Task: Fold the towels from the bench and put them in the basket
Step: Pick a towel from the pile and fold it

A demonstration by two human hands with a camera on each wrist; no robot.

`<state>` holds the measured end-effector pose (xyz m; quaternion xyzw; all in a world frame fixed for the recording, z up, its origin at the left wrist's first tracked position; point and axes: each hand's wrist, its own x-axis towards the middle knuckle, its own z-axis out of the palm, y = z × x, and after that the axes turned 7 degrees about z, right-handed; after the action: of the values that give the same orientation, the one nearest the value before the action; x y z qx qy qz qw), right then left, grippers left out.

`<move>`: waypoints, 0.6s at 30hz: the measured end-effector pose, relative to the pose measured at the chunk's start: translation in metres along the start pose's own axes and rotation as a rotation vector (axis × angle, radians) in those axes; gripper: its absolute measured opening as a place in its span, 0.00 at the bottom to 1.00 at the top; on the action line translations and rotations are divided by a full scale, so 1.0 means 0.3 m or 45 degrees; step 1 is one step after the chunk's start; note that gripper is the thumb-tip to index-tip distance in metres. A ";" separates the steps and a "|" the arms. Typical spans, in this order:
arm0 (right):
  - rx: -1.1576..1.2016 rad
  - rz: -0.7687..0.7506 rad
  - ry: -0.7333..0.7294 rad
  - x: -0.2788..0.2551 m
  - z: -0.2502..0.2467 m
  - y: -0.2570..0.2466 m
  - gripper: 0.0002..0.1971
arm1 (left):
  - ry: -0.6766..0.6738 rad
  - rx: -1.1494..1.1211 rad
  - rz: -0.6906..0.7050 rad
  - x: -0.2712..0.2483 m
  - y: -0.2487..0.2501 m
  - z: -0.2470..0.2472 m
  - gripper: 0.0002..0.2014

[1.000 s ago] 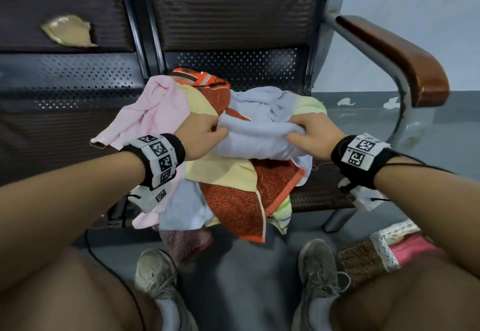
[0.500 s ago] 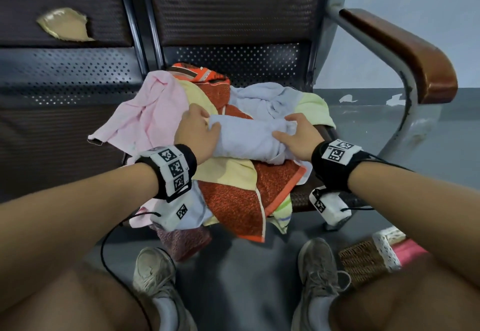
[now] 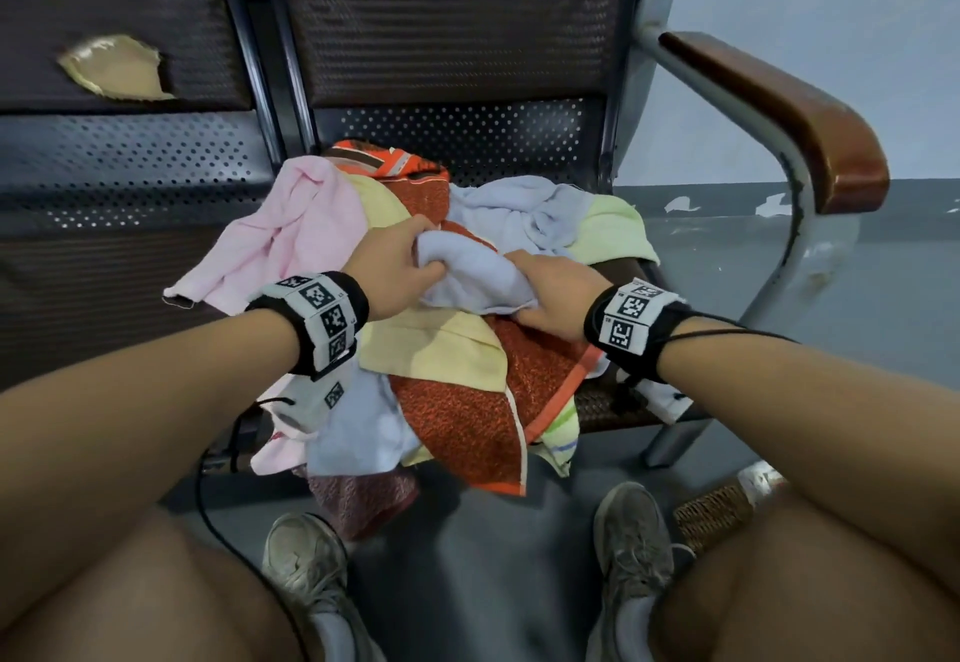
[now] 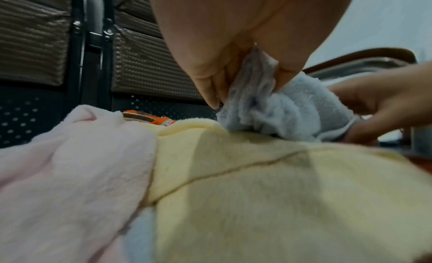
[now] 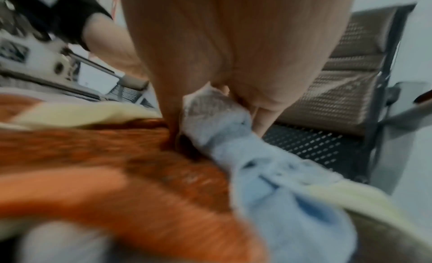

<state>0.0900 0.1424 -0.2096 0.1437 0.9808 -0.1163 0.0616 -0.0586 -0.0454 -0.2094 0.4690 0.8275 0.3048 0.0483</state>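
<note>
A pale blue towel point(image 3: 470, 279) lies bunched and partly folded on top of a heap of towels on the bench seat. My left hand point(image 3: 400, 261) pinches its left end, seen close in the left wrist view as blue cloth point(image 4: 275, 108) between thumb and fingers. My right hand point(image 3: 550, 292) grips the right end point(image 5: 210, 117). Under it lie a yellow towel point(image 3: 441, 349), a rust-orange towel point(image 3: 467, 417) and a pink towel point(image 3: 291, 240). The wicker basket point(image 3: 717, 511) shows only as a corner on the floor at the lower right.
The bench has a perforated metal seat point(image 3: 130, 168) and padded backs; a wooden armrest point(image 3: 789, 110) stands at the right. A second pale blue towel point(image 3: 524, 209) and a lime one point(image 3: 613, 235) lie behind. My shoes point(image 3: 634, 547) and knees fill the foreground.
Both hands have come closer together, bunching the pale blue towel into a shorter bundle. The view has shifted so less of the basket shows.
</note>
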 end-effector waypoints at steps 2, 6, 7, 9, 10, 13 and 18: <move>0.092 0.106 0.034 -0.006 -0.048 0.012 0.24 | 0.105 -0.069 -0.029 0.017 0.034 -0.022 0.04; 0.149 0.226 -0.017 -0.058 -0.130 -0.008 0.21 | 0.310 -0.380 -0.089 0.027 0.111 -0.068 0.07; 0.174 0.227 -0.022 -0.079 -0.147 -0.018 0.22 | 0.343 -0.463 -0.077 0.029 0.136 -0.080 0.08; 0.336 0.210 0.002 -0.134 -0.188 -0.038 0.29 | 0.372 -0.609 -0.005 0.031 0.203 -0.095 0.07; 0.465 0.208 0.027 -0.170 -0.209 -0.048 0.34 | 0.354 -0.675 0.043 0.032 0.246 -0.098 0.07; 0.839 0.197 0.118 -0.285 -0.252 -0.037 0.35 | 0.258 -0.809 0.195 0.042 0.392 -0.079 0.08; 1.068 0.336 0.285 -0.539 -0.207 0.182 0.15 | 0.130 -1.069 0.193 0.050 0.673 0.085 0.12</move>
<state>0.2546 0.1654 -0.1362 0.2915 0.8228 -0.4786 -0.0940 0.0934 0.0540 -0.1160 0.4526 0.5960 0.6408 0.1715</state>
